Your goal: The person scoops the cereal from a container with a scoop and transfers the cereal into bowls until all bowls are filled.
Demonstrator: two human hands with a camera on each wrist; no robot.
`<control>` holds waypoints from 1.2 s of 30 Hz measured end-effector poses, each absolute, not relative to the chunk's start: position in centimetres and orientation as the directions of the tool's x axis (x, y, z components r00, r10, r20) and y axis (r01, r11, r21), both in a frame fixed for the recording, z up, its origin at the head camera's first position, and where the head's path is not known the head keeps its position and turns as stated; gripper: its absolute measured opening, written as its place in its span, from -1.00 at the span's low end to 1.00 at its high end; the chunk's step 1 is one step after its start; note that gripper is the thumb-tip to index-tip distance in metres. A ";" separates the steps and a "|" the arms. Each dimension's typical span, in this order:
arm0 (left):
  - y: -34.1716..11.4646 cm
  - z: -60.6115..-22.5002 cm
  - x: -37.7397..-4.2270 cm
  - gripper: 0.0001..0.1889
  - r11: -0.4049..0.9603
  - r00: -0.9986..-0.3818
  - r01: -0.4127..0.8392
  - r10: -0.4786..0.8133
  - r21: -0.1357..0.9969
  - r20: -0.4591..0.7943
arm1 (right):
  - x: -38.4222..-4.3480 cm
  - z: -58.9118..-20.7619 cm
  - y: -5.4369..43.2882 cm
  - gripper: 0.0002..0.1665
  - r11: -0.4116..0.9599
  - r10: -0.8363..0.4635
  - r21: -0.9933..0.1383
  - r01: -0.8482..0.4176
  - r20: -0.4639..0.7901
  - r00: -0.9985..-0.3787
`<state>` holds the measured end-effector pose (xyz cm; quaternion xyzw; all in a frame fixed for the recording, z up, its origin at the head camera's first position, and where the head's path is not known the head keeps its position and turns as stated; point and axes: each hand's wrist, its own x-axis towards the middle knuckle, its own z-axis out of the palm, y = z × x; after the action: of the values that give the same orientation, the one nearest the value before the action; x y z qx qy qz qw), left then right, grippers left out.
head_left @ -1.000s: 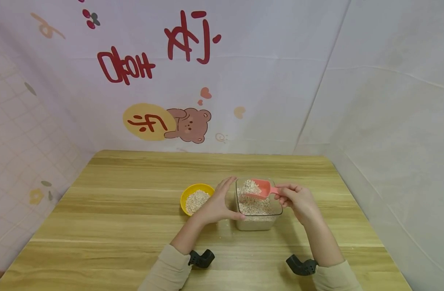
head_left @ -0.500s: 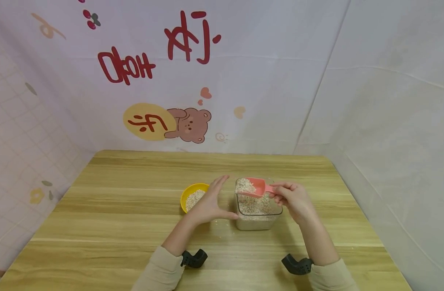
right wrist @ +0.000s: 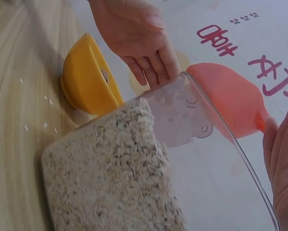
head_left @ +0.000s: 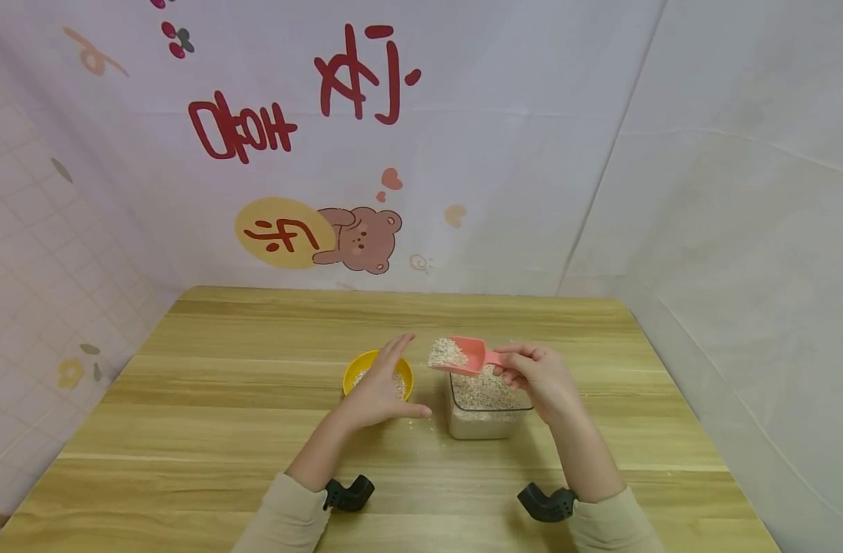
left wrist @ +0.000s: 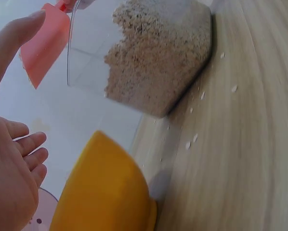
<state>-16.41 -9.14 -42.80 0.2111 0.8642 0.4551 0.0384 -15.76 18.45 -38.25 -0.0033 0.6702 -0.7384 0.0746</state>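
My right hand [head_left: 540, 378] pinches the handle of a pink scoop [head_left: 471, 356] heaped with oat flakes [head_left: 446, 352]. The scoop is held level above the left rim of a clear square container [head_left: 482, 424], which is partly filled with oats [right wrist: 115, 168]. My left hand [head_left: 378, 393] is spread with thumb and fingers apart and holds nothing. It hovers over a yellow bowl [head_left: 349, 373], hiding part of it in the head view. Some oats show inside the bowl. In the left wrist view the bowl [left wrist: 105, 187] stands close beside the hand.
Several loose flakes [left wrist: 192, 142] lie on the wooden table [head_left: 256, 445] between bowl and container. A printed cloth backdrop [head_left: 504, 153] rises behind the table, with plain cloth at the right side. Black wrist mounts [head_left: 349, 493] stick out from both sleeves.
My left hand has left the container's side and moved left to over the bowl. The loaded scoop in my right hand has moved left from above the container's middle to its left rim.
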 end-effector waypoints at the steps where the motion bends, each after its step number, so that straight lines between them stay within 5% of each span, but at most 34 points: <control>1: -9.3 -42.8 -16.4 0.27 0.497 -0.912 0.321 0.393 0.806 0.121 | -15.8 -38.2 18.3 -0.77 -0.090 -0.116 -0.990 0.105 -0.094 -0.989; 20: -13.9 -43.9 -16.0 0.24 0.488 -0.944 0.227 0.324 0.843 0.066 | -16.9 -38.7 15.4 -0.73 -0.083 -0.178 -0.992 0.096 -0.080 -0.981; 36: -16.2 -45.7 -16.3 0.26 0.507 -0.935 0.263 0.343 0.821 0.088 | -18.1 -38.5 13.2 -0.76 -0.002 -0.201 -0.992 0.124 -0.121 -0.972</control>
<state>-16.30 -16.24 -45.70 0.1748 0.8670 0.4646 0.0430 -18.10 13.24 -38.53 -0.0276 0.6971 -0.7072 0.1145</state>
